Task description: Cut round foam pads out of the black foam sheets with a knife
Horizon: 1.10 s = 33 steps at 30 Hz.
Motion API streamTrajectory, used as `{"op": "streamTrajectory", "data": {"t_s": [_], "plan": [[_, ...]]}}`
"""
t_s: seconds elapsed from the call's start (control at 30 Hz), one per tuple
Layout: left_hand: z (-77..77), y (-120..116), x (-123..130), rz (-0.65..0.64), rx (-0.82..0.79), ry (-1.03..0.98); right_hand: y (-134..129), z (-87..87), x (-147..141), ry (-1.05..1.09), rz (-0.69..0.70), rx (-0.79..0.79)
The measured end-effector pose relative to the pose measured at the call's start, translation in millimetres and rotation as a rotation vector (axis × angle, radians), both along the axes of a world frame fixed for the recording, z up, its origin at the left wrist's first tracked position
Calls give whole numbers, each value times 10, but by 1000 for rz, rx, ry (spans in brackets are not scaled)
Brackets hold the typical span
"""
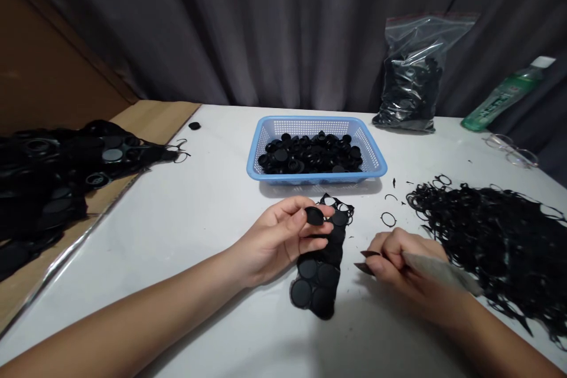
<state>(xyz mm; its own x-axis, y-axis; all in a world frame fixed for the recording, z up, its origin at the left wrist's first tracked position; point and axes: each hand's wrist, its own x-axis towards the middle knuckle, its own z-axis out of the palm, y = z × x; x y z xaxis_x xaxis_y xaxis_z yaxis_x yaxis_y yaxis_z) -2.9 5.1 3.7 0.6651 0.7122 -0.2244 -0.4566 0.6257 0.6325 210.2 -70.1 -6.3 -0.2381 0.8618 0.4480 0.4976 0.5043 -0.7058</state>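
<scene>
Between its thumb and fingers, my left hand (283, 236) pinches a small round black rubber cap (315, 216). Beneath that hand a black moulded sheet (316, 286) of joined round caps lies on the table, its far end showing bare ring openings. My right hand (407, 260) is closed around a pair of snips (370, 261). Their two dark pointed blades are slightly apart and aim left toward the sheet, without touching it. A grey part runs back across the palm, and the fingers hide the rest.
A blue basket (316, 178) of loose black caps stands ahead. Black trimmed scraps (500, 236) are heaped right; uncut black sheets (48, 183) are piled on cardboard left. Behind stand a filled zip bag (410, 82), a green bottle (505, 97) and glasses (509, 149).
</scene>
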Motion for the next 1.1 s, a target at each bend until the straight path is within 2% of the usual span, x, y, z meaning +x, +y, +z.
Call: {"op": "streamTrajectory", "data": {"t_s": [0.1,0.23,0.37,0.53,0.67,0.77,0.83,1.0,1.1], "plan": [[6,0,6,48,-25,8,-13,-8,14,54,-8,-135],[22,2,4,22,-45,61,0,10,-8,77,-68,-283],[16,-2,12,5,21,24,17,-45,-8,100,10,-335],[37,-20,28,-7,58,22,3,-144,20,336,70,-397],[48,-59,45,-21,80,63,-16,-104,0,407,70,-423],[37,-106,56,-52,168,125,-21,-54,-42,394,85,-428],[32,-134,60,-71,263,200,-19,-26,-72,324,87,-332],[46,-163,53,-36,566,316,-2,59,-125,41,3,237],[61,-166,41,-22,720,330,-8,112,-134,1,-16,328]]}}
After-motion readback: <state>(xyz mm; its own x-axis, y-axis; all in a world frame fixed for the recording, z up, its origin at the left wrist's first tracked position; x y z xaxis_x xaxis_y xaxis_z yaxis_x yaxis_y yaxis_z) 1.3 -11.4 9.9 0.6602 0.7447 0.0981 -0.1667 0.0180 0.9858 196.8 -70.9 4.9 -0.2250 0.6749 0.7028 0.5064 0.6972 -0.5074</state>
